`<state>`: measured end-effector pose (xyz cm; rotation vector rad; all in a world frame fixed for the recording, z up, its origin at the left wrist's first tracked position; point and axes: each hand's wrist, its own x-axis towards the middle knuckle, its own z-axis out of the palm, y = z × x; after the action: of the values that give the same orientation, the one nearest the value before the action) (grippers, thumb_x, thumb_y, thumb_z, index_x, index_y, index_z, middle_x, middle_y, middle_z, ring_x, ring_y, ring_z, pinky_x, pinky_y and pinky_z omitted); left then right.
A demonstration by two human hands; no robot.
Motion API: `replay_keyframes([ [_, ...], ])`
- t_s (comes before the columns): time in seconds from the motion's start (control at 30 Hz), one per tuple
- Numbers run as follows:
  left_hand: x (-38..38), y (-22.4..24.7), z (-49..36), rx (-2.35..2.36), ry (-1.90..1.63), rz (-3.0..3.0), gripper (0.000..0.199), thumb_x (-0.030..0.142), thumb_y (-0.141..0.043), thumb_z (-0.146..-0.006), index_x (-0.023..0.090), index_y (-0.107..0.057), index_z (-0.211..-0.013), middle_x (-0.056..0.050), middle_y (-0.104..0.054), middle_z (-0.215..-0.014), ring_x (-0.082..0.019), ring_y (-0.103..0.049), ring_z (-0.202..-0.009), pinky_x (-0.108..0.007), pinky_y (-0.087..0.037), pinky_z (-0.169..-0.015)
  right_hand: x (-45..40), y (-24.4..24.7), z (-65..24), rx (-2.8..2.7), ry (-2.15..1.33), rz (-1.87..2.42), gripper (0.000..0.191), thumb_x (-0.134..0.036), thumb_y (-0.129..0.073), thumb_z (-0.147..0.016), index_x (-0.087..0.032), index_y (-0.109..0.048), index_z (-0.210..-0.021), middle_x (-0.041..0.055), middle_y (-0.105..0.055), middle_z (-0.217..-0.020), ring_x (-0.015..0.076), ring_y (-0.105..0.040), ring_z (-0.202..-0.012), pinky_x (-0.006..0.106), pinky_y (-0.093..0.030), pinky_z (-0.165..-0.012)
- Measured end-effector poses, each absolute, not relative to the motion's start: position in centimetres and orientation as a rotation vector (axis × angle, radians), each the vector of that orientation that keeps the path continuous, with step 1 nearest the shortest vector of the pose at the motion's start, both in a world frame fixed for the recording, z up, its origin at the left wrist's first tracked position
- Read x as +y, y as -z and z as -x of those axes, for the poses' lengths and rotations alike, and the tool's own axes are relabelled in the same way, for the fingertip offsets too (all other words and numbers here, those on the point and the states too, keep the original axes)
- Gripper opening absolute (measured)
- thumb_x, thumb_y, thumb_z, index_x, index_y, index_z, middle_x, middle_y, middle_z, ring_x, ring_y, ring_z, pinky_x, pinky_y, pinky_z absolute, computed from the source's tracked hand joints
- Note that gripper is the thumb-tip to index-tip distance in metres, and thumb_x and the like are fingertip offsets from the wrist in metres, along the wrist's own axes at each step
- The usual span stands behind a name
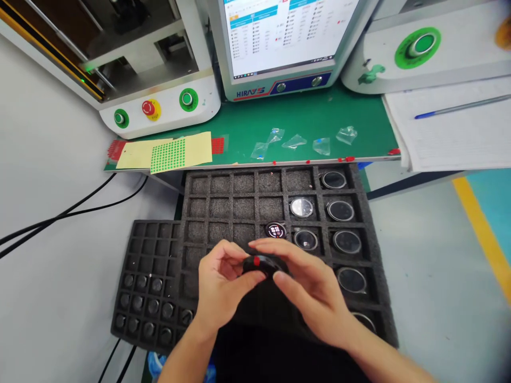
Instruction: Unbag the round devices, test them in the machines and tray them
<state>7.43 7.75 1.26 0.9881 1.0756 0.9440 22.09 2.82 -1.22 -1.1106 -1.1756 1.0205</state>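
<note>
In the head view, my left hand (pixel 223 284) pinches a black round watch body (pixel 268 263) between thumb and fingers. The piece is tilted nearly edge-on and carries a red dot on its edge. On its other side, my right hand (pixel 313 287) curls around it, thumb and fingertips at the right rim. Just beyond my fingers, a watch with a lit screen (pixel 275 230) rests in a cell of the large black foam tray (pixel 375 266). Several other round watches, such as one (pixel 305 240) right of it, lie in the right-hand columns.
A smaller foam tray (pixel 149 244) with several small round black parts stands at left. On the green bench (pixel 247 119) lie sticker sheets (pixel 170 154), clear film scraps (pixel 295 141) and papers with a pen (pixel 459 106). Behind are a monitor (pixel 287 42) and machines with green buttons (pixel 422 44).
</note>
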Motion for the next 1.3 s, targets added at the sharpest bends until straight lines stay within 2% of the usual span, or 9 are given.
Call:
replay_keyframes([
  [0.17,6.6,-2.2,-8.3,0.81,-0.814,-0.539,0.038,0.019,-0.093,-0.056,0.016,-0.057,-0.069,0.005,-0.066,-0.063,-0.004,-0.059,-0.054,-0.011,-0.049,-0.054,1.9,-0.5,-21.1,-1.109,-0.993,0.91,0.046,-0.01,-0.063,-0.083,-0.026,-0.06,-0.126,0.0069,-0.069,-0.117,0.0207,-0.066,-0.112,0.035,-0.056,-0.097],
  [0.37,5.7,-2.4,-8.6,0.705,-0.703,-0.373,0.039,0.022,-0.094,-0.056,0.015,-0.057,-0.07,0.006,-0.063,-0.061,-0.003,-0.056,-0.049,-0.009,-0.047,-0.049,1.4,-0.2,-21.0,-1.055,-0.955,0.738,0.059,-0.018,-0.076,-0.077,-0.023,-0.054,-0.131,0.0095,-0.066,-0.113,0.0233,-0.065,-0.108,0.039,-0.057,-0.095],
  [0.53,5.6,-2.5,-8.6,0.707,-0.695,-0.319,0.039,0.019,-0.093,-0.057,0.015,-0.06,-0.076,0.005,-0.067,-0.065,-0.004,-0.06,-0.053,-0.009,-0.049,-0.051,1.3,-0.2,-20.9,-1.012,-0.971,0.737,0.061,-0.017,-0.079,-0.074,-0.022,-0.054,-0.129,0.0095,-0.064,-0.111,0.0228,-0.064,-0.104,0.038,-0.059,-0.091],
  [0.7,5.3,-2.2,-8.6,0.651,-0.657,-0.25,0.036,0.017,-0.091,-0.061,0.014,-0.062,-0.081,0.005,-0.067,-0.067,-0.004,-0.063,-0.055,-0.01,-0.053,-0.054,1.4,-0.4,-21.0,-0.985,-0.998,0.711,0.064,-0.013,-0.081,-0.071,-0.022,-0.055,-0.129,0.0074,-0.063,-0.11,0.02,-0.065,-0.103,0.032,-0.058,-0.092],
  [0.87,5.1,-1.8,-8.5,0.629,-0.638,-0.217,0.036,0.018,-0.091,-0.062,0.013,-0.062,-0.083,0.006,-0.063,-0.066,-0.004,-0.062,-0.054,-0.009,-0.053,-0.053,1.5,-0.4,-21.2,-0.969,-1.004,0.738,0.067,-0.019,-0.085,-0.069,-0.024,-0.056,-0.129,0.0068,-0.065,-0.106,0.0208,-0.068,-0.097,0.032,-0.06,-0.085],
  [1.13,4.9,-2.4,-8.9,0.66,-0.655,-0.209,0.042,0.022,-0.093,-0.058,0.014,-0.055,-0.074,0.006,-0.058,-0.062,-0.002,-0.054,-0.049,-0.008,-0.048,-0.048,1.8,-0.4,-21.0,-0.897,-1.094,0.697,0.053,-0.035,-0.086,-0.071,-0.032,-0.055,-0.114,0.0025,-0.068,-0.097,0.0194,-0.071,-0.09,0.034,-0.062,-0.083],
  [1.3,4.8,-2.7,-9.0,0.692,-0.644,-0.222,0.048,0.025,-0.095,-0.054,0.016,-0.051,-0.071,0.007,-0.055,-0.063,-0.002,-0.052,-0.051,-0.006,-0.044,-0.047,1.3,-0.4,-20.6,-0.861,-1.099,0.657,0.051,-0.031,-0.086,-0.071,-0.033,-0.053,-0.11,0.0012,-0.068,-0.1,0.0182,-0.071,-0.088,0.033,-0.063,-0.082],
])
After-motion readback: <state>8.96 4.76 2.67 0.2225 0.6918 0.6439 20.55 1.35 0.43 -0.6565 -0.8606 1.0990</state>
